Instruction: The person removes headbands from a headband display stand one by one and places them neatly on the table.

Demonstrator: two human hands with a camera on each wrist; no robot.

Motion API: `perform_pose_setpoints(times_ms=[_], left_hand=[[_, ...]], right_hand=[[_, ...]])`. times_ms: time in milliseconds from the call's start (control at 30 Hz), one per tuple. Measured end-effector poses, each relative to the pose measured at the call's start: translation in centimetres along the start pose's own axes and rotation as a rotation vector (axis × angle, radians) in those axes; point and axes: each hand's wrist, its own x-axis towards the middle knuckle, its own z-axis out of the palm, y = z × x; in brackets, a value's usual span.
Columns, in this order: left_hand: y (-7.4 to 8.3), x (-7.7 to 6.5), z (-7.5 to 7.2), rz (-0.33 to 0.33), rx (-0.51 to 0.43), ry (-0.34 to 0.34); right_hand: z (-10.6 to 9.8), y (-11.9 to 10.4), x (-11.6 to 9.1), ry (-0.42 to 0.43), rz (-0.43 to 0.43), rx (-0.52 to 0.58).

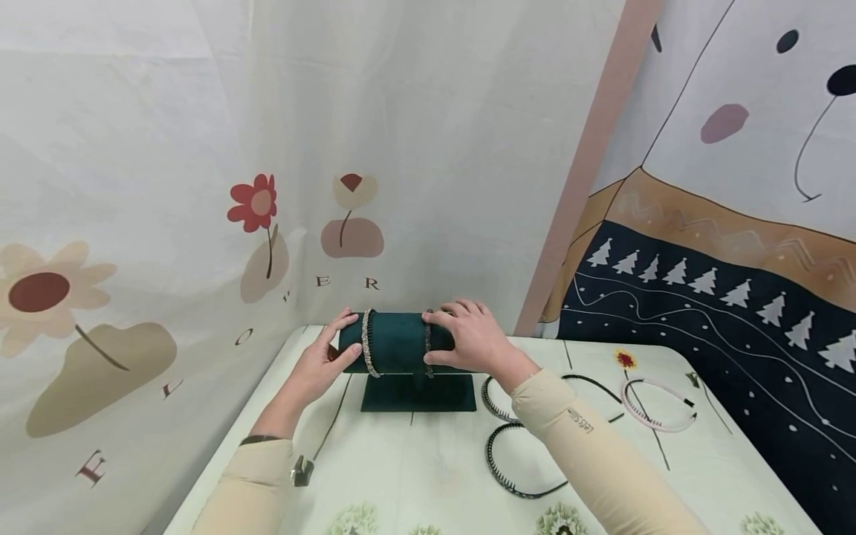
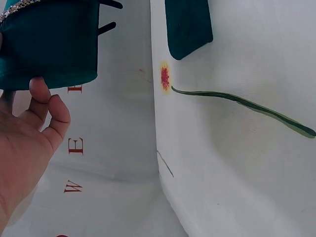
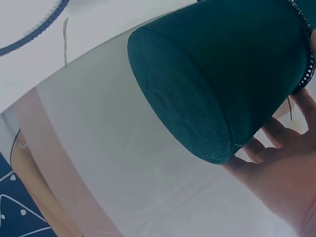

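Observation:
A dark green cylinder-shaped headband stand (image 1: pixel 399 338) rises from a flat base (image 1: pixel 417 394) on the table. Around its left part sits a sparkly rhinestone headband (image 1: pixel 367 345); a darker beaded headband (image 1: pixel 429 338) circles it further right. My left hand (image 1: pixel 317 368) grips the stand's left end, thumb in front and fingers over the top. In the left wrist view, fingertips (image 2: pixel 39 89) meet the green surface's edge. With thumb and index finger at the darker headband, my right hand (image 1: pixel 475 338) holds it at the stand. The right wrist view shows other fingers (image 3: pixel 276 131) behind the cylinder.
On the table's right lie a black toothed headband (image 1: pixel 493 453), another black headband (image 1: pixel 495 405) partly behind my right forearm, and a pale pink headband (image 1: pixel 658 429). A small dark object (image 1: pixel 302 471) shows beside my left sleeve. Printed curtains (image 1: pixel 435 186) hang behind the table.

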Motion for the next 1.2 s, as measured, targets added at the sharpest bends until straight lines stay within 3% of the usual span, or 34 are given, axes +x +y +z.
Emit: perform_pose_setpoints(times_ms=[1200], left_hand=[[-0.1, 0.1, 0.1, -0.011, -0.004, -0.001]], right_hand=[[-0.5, 2.9, -2.5, 0.001, 0.024, 0.103]])
